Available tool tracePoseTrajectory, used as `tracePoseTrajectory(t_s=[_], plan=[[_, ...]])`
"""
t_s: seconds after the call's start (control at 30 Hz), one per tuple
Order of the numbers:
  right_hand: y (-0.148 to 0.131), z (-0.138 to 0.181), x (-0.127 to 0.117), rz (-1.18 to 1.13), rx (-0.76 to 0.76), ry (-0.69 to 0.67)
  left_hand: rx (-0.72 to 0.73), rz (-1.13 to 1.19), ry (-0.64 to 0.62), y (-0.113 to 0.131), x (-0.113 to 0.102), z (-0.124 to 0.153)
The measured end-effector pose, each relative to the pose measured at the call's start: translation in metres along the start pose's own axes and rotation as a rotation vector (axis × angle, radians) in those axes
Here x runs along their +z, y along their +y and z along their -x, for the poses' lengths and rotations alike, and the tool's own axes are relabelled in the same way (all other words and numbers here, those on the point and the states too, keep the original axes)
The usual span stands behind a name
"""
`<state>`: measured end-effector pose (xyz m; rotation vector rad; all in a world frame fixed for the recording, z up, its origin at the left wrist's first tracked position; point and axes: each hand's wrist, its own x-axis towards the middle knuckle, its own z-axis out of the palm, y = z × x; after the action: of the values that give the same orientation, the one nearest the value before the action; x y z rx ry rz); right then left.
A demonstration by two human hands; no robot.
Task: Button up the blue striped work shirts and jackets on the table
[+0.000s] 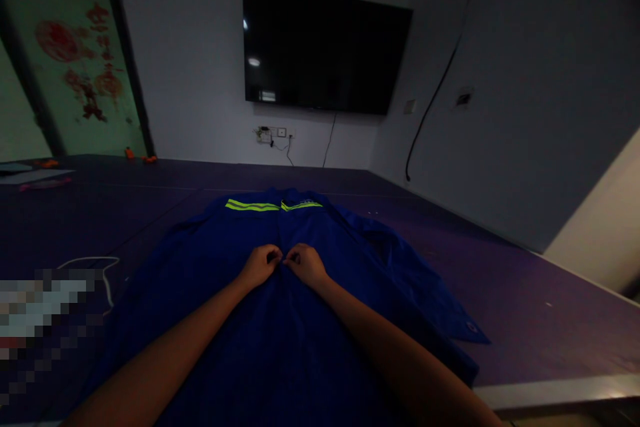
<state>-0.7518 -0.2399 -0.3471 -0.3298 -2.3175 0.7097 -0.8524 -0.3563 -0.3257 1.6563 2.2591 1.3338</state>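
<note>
A blue work jacket lies spread out, front up, with yellow-green reflective strips across its chest. Its right-hand sleeve stretches out toward the near right, a round button at the cuff. Over the middle front seam, my left hand pinches the cloth with thumb and fingers closed. Just beside it, my right hand pinches the same front edge, the fingertips of both hands almost meeting. Whether a button or zip lies between the fingers is too dark and small to make out.
The jacket rests on a purple surface with a pale front edge at right. A white cable lies on the left beside a blurred-out patch. Papers and small orange items are farther back. A television hangs on the wall; a black cable dangles at right.
</note>
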Motion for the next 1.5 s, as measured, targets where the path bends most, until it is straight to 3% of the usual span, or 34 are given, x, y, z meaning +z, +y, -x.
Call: tracePoseTrajectory(t_s=[0.4,0.93,1.5], plan=[[0.002,0.001,0.002,0.041,-0.036,-0.010,-0.030,0.079,0.037,0.000,0.003,0.000],[-0.002,0.002,0.000,0.110,-0.043,-0.046,-0.221,0.198,0.123,-0.005,0.011,-0.002],[-0.003,0.000,-0.002,0.140,-0.012,-0.107,-0.255,0.190,0.171,0.003,0.010,-0.001]])
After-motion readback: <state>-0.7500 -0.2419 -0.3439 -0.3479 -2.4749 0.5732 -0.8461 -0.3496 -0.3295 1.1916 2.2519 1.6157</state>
